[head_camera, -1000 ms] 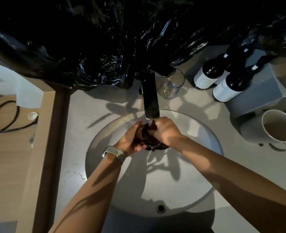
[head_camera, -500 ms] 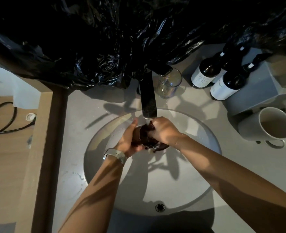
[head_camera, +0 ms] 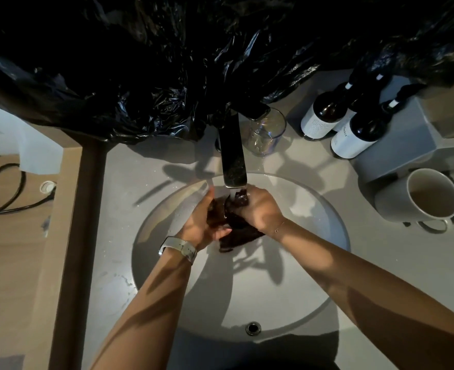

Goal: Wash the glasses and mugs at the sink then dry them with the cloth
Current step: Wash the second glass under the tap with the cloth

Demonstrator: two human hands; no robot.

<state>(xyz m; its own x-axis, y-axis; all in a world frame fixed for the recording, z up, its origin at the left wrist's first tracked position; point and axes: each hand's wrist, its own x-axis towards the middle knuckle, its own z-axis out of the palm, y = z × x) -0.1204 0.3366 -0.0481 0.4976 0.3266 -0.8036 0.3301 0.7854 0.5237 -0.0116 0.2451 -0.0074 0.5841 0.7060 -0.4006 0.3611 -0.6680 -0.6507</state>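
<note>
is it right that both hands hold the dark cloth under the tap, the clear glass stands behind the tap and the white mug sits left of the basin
Not quite. The head view shows the white mug on the counter right of the basin, not left. The rest holds: left hand and right hand hold the dark cloth under the tap, and the clear glass stands behind it.

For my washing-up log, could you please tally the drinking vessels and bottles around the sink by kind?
Clear glasses: 1, the clear glass behind the tap.
Mugs on the counter: 1, the white mug lying on its side at the right.
Dark bottles: 3 with white labels; the third is mostly hidden.
Total: 5.
The dark item both hands hold under the tap is too dim to classify.
</note>
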